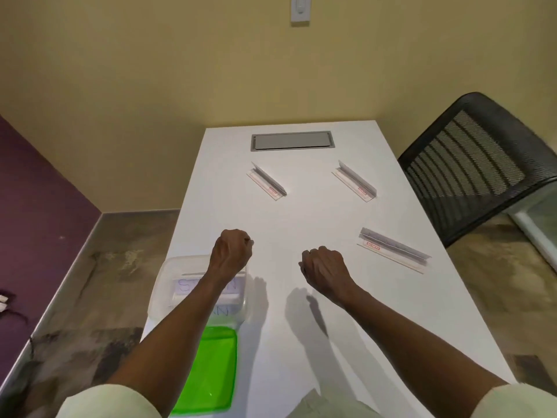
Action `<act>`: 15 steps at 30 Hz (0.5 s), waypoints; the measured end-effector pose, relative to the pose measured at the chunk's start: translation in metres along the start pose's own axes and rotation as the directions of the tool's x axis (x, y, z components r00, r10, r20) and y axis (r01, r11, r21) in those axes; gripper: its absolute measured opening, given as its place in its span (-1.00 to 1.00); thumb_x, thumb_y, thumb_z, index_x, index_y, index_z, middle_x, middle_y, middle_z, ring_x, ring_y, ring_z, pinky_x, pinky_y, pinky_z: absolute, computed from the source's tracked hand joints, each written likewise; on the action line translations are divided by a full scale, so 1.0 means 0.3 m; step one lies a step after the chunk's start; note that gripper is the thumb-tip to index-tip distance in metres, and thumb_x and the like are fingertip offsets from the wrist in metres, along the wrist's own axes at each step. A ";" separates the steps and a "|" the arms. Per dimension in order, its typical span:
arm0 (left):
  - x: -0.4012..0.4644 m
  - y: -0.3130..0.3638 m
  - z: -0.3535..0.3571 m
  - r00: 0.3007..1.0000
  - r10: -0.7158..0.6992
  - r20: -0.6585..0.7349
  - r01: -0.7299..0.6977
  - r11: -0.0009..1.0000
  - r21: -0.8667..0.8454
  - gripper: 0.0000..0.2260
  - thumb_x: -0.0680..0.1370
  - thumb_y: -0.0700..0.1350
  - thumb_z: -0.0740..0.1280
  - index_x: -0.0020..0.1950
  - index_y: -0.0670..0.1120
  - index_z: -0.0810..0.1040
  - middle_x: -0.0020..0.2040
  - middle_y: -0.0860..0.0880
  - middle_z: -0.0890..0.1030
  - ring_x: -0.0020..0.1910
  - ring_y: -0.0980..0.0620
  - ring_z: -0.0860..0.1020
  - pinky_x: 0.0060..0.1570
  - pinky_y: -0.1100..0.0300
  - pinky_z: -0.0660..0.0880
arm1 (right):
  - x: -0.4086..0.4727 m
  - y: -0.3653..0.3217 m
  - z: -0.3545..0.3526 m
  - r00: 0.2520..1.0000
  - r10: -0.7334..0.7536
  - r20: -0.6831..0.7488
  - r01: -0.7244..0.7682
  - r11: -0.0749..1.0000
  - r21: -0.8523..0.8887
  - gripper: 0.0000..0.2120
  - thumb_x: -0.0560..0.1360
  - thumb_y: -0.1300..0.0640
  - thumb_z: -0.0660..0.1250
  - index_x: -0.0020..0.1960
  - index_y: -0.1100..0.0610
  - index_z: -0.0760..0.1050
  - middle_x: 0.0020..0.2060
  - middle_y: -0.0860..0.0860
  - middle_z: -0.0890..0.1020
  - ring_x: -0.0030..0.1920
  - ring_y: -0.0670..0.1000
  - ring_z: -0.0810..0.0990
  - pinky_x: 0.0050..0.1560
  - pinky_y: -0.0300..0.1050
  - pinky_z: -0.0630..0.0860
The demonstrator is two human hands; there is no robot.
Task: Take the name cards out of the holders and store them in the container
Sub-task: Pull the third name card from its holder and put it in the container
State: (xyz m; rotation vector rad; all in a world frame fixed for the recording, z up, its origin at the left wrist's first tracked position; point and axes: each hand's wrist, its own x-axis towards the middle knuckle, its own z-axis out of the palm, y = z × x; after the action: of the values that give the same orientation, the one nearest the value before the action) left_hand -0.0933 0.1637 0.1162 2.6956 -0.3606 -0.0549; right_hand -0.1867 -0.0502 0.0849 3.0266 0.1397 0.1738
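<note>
Name cards: some stored, three holders left on the table.

Left hand: loosely curled, gripping nothing visible, held above the far edge of the clear container. Right hand: likewise curled and empty, over bare white table, well apart from any holder. Container, near left table edge: holds at least two white cards with blue lettering, lying flat, partly hidden by the forearm. Green lid: off, lying just nearer than the container. Near-right holder: appears to hold a card, judged pending. Far-left holder and far-right holder: seen edge-on, contents cannot be told. Judged partway through; the lid is not yet on.
</note>
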 end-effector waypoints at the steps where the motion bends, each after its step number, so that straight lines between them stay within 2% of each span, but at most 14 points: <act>1: 0.004 0.032 0.015 1.000 0.010 -0.001 -0.010 1.000 -0.006 -0.76 0.53 -0.15 0.29 -0.32 -0.20 0.50 -0.30 -0.16 0.62 -0.22 -0.19 0.56 -0.25 0.07 0.45 | -0.017 0.036 0.006 1.000 0.017 -0.003 -0.017 1.000 0.005 -0.70 0.31 0.16 0.47 -0.43 0.07 0.35 -0.60 -0.02 0.40 -0.56 0.04 0.38 -0.51 -0.22 0.09; 3: 0.018 0.097 0.044 1.000 0.017 0.007 -0.017 1.000 -0.021 -0.79 0.53 -0.14 0.28 -0.26 -0.21 0.54 -0.26 -0.18 0.62 -0.19 -0.19 0.56 -0.23 0.08 0.46 | -0.046 0.107 0.017 0.999 0.048 -0.010 -0.048 0.999 0.021 -0.69 0.31 0.15 0.47 -0.43 0.07 0.34 -0.60 -0.02 0.40 -0.56 0.06 0.39 -0.51 -0.21 0.09; 5: 0.037 0.165 0.062 0.998 -0.020 0.058 0.023 0.998 -0.050 -0.82 0.54 -0.09 0.28 -0.18 -0.12 0.61 -0.18 -0.12 0.65 -0.20 -0.12 0.55 -0.17 0.11 0.51 | -0.072 0.176 0.028 0.997 0.074 -0.020 -0.074 0.997 0.029 -0.69 0.31 0.15 0.47 -0.43 0.08 0.34 -0.60 -0.01 0.39 -0.56 0.06 0.38 -0.51 -0.20 0.07; 7: 0.050 0.229 0.081 0.996 -0.024 0.086 0.029 0.998 -0.053 -0.83 0.54 -0.08 0.27 -0.21 -0.05 0.57 -0.15 -0.11 0.66 -0.19 -0.11 0.56 -0.12 0.07 0.56 | -0.097 0.242 0.037 0.995 0.098 -0.024 -0.097 0.995 0.032 -0.70 0.32 0.15 0.46 -0.41 0.08 0.34 -0.59 0.00 0.40 -0.55 0.07 0.40 -0.51 -0.19 0.08; 9: 0.059 0.285 0.114 0.998 0.056 0.037 -0.055 0.998 -0.034 -0.78 0.53 -0.16 0.26 -0.28 -0.24 0.48 -0.21 -0.25 0.60 -0.16 -0.24 0.55 -0.19 0.01 0.50 | -0.120 0.307 0.048 0.993 0.114 -0.037 -0.113 0.993 0.035 -0.70 0.34 0.13 0.46 -0.40 0.08 0.34 -0.58 0.01 0.41 -0.55 0.09 0.41 -0.50 -0.18 0.11; 11: 0.066 0.337 0.147 0.994 0.111 0.013 -0.111 0.994 -0.024 -0.78 0.52 -0.21 0.26 -0.25 -0.35 0.42 -0.23 -0.31 0.55 -0.13 -0.31 0.51 -0.27 -0.01 0.44 | -0.143 0.368 0.058 0.988 0.146 -0.041 -0.144 0.989 0.042 -0.71 0.33 0.13 0.46 -0.39 0.08 0.35 -0.58 0.01 0.41 -0.55 0.09 0.42 -0.48 -0.18 0.11; 13: 0.077 0.386 0.171 0.991 0.130 0.027 -0.130 0.991 -0.017 -0.77 0.52 -0.22 0.25 -0.28 -0.34 0.40 -0.26 -0.30 0.53 -0.16 -0.30 0.49 -0.31 0.03 0.37 | -0.162 0.421 0.068 0.983 0.182 -0.040 -0.180 0.982 0.057 -0.70 0.32 0.13 0.47 -0.40 0.08 0.34 -0.58 0.01 0.43 -0.55 0.10 0.44 -0.49 -0.19 0.15; 15: 0.094 0.431 0.195 0.988 0.152 0.038 -0.152 0.988 -0.005 -0.74 0.52 -0.23 0.24 -0.34 -0.27 0.33 -0.38 -0.24 0.43 -0.26 -0.25 0.43 -0.33 0.13 0.28 | -0.176 0.469 0.077 0.977 0.210 -0.037 -0.208 0.976 0.066 -0.70 0.30 0.14 0.49 -0.41 0.08 0.36 -0.58 0.00 0.44 -0.55 0.11 0.45 -0.50 -0.20 0.18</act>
State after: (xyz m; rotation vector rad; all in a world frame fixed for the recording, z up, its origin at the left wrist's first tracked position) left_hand -0.1028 0.0195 0.1164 2.6586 -0.5767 -0.0624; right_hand -0.2241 -0.1970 0.0722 3.0955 -0.1745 0.2580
